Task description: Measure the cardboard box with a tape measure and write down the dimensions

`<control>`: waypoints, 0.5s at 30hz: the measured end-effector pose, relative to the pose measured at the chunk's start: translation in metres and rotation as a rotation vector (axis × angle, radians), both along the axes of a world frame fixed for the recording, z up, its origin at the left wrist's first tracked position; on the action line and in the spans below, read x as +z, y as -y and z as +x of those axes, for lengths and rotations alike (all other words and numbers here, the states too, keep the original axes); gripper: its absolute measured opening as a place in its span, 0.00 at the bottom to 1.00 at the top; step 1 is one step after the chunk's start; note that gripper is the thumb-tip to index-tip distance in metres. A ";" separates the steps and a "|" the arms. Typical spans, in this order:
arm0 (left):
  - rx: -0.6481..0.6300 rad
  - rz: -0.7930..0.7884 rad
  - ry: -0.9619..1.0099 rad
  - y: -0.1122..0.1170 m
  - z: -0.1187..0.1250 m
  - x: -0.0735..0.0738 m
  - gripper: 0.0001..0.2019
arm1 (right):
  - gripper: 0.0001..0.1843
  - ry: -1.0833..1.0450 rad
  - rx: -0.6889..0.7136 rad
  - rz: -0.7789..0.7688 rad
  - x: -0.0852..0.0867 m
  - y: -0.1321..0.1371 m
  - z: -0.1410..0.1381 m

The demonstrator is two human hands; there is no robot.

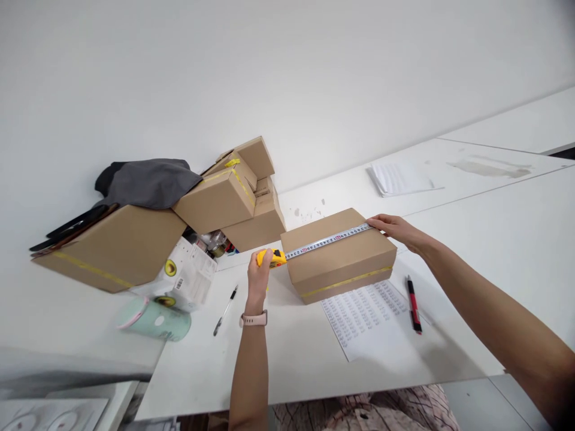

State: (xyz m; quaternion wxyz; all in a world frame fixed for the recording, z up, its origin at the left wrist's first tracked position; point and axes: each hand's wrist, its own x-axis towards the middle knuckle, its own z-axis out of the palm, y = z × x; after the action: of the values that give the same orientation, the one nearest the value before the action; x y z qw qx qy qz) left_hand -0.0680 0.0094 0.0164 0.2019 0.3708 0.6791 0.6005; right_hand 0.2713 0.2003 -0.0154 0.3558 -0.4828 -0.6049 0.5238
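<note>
The left hand [258,280] is clamped around the yellow plastic tape-measure case [277,258], at the left edge of the brown rectangular cardboard box [341,263]. The silver printed tape blade [327,242] extends rightward across the box top to the right hand [398,231], which touches its end — whether pinched cannot be told. The box rests on the white table [193,377], overlapping the white printed sheet [354,335] — the red-and-black pen [413,302] lies right.
</note>
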 end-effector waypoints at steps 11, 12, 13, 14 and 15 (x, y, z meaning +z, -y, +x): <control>-0.022 -0.061 0.039 0.002 0.003 0.002 0.24 | 0.27 0.355 0.010 0.193 0.013 -0.001 0.006; -0.025 -0.061 0.036 0.002 0.003 0.003 0.23 | 0.26 0.393 0.011 0.206 0.016 -0.001 0.005; -0.029 -0.059 0.033 0.003 0.003 0.005 0.24 | 0.25 0.439 0.009 0.212 0.019 0.000 0.004; -0.032 -0.058 0.030 0.004 0.004 0.007 0.24 | 0.23 0.493 0.005 0.213 0.023 0.001 0.003; -0.034 -0.058 0.027 0.006 0.004 0.009 0.24 | 0.22 0.549 -0.003 0.216 0.027 0.002 0.001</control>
State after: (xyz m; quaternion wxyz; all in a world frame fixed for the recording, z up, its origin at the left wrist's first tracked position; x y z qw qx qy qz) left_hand -0.0637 0.0033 0.0252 0.2318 0.3680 0.6870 0.5822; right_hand 0.2727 0.1986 0.0115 0.2289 -0.5666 -0.7302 0.3058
